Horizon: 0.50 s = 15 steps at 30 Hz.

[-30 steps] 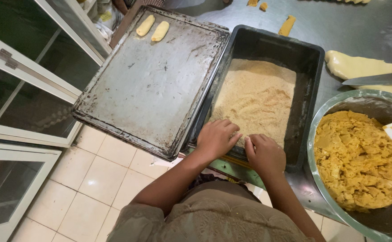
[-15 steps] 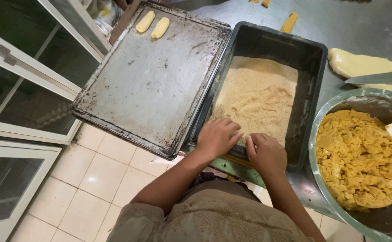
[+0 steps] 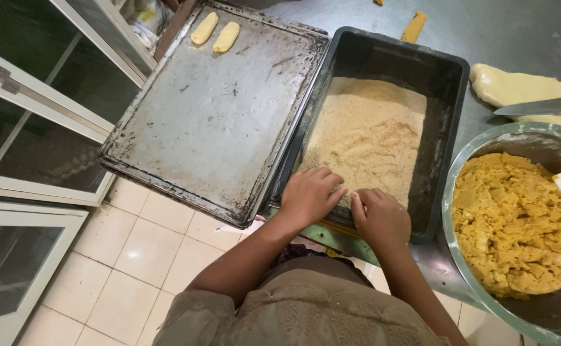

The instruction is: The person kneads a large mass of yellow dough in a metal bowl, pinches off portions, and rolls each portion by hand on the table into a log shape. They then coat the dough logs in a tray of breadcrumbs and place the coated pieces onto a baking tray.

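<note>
The breadcrumbs [image 3: 370, 138] fill the floor of a dark rectangular tub [image 3: 450, 96], heaped pale and sandy toward its near half. The tub sits on a steel worktop [image 3: 485, 32], its near edge over a green ledge at the person's waist. Just left of it, touching its wall, lies a worn metal baking tray [image 3: 210, 122], which juts past the worktop over a floor of pale tiles [image 3: 126, 256]. Two coated, finger-shaped pieces [image 3: 215, 33] lie side by side at the tray's far corner. To the right stands a large metal bowl [image 3: 479, 147] of yellow lumpy filling [image 3: 517, 224]; beyond it a slab of pale dough [image 3: 517, 86] lies on the worktop under a knife blade [image 3: 543, 106]. White-framed glass doors [image 3: 30, 128] line the left side.

The bowl is cut off at the right and bottom edge, and a white object at its rim shows only in part. Whatever lies under the fingers is hidden by the hands and crumbs.

The left hand [image 3: 309, 195] and right hand [image 3: 383, 218] rest close together at the tub's near edge, fingers curled down into the crumbs, fingertips nearly meeting. Whether they grasp a piece I cannot tell.
</note>
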Tool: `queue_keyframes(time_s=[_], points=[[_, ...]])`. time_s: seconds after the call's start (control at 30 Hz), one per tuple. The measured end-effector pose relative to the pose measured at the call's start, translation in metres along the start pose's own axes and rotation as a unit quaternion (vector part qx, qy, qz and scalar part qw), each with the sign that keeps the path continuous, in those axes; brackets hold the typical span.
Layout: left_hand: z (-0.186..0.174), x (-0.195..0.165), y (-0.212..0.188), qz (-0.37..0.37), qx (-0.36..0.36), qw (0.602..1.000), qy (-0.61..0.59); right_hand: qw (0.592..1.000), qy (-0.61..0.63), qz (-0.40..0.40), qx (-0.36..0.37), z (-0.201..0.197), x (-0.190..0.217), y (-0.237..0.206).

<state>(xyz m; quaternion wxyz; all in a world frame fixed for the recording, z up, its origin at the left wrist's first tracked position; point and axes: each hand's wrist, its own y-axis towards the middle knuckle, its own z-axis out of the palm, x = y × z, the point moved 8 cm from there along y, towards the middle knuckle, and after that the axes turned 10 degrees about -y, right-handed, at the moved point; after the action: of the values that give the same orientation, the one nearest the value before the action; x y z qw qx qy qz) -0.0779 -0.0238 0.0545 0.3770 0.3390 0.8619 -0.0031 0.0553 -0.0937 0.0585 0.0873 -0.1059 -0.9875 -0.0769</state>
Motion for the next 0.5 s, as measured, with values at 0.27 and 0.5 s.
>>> queue_keyframes(time_s=[0.27,0.5], points=[[-0.0030,-0.0027,0.0010,0.009,-0.004,1.000,0.006,1.000,0.013,-0.011,-0.013,-0.0017,0.0016,-0.0001],[-0.0053,-0.0045,0.0003,0.017,-0.015,1.000,0.006,1.000,0.015,-0.012,-0.015,-0.0031,0.0023,0.0011]])
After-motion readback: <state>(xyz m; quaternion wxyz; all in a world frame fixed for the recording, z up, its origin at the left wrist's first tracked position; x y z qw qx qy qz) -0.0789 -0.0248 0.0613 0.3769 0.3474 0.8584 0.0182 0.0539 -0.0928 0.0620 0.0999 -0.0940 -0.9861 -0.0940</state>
